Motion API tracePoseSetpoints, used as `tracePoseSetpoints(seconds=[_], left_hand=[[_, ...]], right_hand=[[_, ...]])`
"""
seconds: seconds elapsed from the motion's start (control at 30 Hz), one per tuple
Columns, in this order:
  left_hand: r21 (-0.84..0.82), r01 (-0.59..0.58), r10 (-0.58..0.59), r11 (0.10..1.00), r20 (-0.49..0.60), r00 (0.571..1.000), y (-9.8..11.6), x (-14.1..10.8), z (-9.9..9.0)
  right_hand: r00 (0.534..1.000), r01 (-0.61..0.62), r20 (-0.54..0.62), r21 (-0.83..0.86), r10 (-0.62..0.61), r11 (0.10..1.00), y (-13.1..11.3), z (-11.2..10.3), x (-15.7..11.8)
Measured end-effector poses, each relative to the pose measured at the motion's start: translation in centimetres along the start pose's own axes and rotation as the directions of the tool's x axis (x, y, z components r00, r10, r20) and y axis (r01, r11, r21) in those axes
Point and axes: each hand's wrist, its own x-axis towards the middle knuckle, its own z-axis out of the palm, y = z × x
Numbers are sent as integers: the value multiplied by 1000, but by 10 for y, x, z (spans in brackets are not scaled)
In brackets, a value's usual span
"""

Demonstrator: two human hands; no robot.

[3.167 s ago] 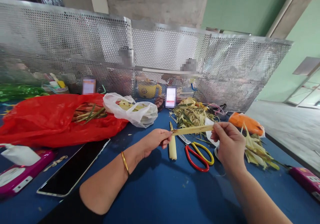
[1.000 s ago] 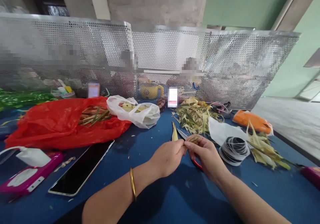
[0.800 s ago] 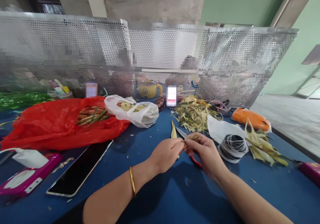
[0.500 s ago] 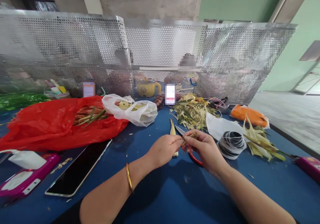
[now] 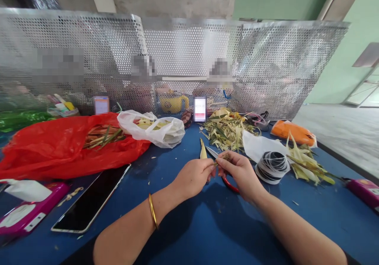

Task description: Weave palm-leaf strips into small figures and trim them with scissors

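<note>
My left hand [image 5: 191, 179], a gold bangle on its wrist, pinches one end of a thin brownish dried plant strip [image 5: 226, 157]. The strip's other end sits between the thumb and fingers of my right hand [image 5: 242, 175]. My fingertips nearly meet and hide part of it. Under my hands lie scissors [image 5: 212, 152] with red handles, partly covered by my right hand. A pointed pale husk piece [image 5: 203, 150] rests just beyond my left fingers. To the right of my right hand stands a spool of black and white cord [image 5: 272, 168].
A pile of shredded husks [image 5: 227, 129] lies ahead, before a perforated metal screen [image 5: 183, 48]. Leftward are a red plastic bag [image 5: 53, 146], white bag [image 5: 168, 135] and phone [image 5: 94, 200]. Husk leaves [image 5: 308, 164] and an orange packet [image 5: 293, 133] lie right. People sit behind the screen.
The view has shifted slightly, so everything sits a little further left and higher. Both hands keep their pinch on the plant strip, with only small finger movement.
</note>
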Motion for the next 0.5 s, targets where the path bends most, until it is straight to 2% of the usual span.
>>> tracePoseSetpoints(seconds=[0.1,0.23,0.33,0.43,0.5], left_hand=[[9,1,-1,1000,10,1000,1,2,-1],[182,-41,52,982,-54,997,2,0,0],[264,-58,74,963,-51,996,2,0,-3],[157,-10,19,988,-56,998,2,2,-14],[-67,87,-92,994,-74,993,2,5,-23]], right_hand=[[1000,15,-21,-25,-16,1000,1,-1,-1],[999,35,-10,-51,-35,998,3,0,-2],[999,39,17,-75,-37,996,5,0,0],[999,48,33,-162,-43,986,5,-5,5],[994,102,7,-376,-108,921,6,-10,7]])
